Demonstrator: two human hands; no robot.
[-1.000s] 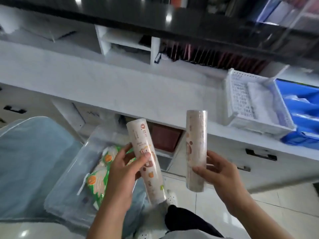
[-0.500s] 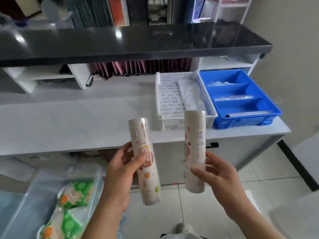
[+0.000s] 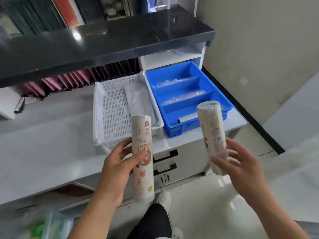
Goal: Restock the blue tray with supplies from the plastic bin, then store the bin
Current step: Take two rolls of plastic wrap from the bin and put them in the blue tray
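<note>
Fingers (image 3: pixel 126 146) of the left hand (image 3: pixel 117 171) curl round a first roll (image 3: pixel 142 135); the right hand (image 3: pixel 241 168) pinches a second roll (image 3: pixel 212 128). Both are two film-wrapped, printed cylinders, nearly upright. Beyond them, one smooth, divided blue tray (image 3: pixel 222 99) sits on the counter (image 3: pixel 51 135), just beside one perforated white basket (image 3: pixel 103 118).

The left roll (image 3: pixel 142 152) and right roll (image 3: pixel 212 131) are being carried up and rightward, away from the plastic bin (image 3: pixel 51 226), which is left at the lower-left edge of view. The right roll is brought before the blue tray's (image 3: pixel 181 128) near right corner, the left roll before the white basket (image 3: pixel 110 107). The rolls are held wider apart.
</note>
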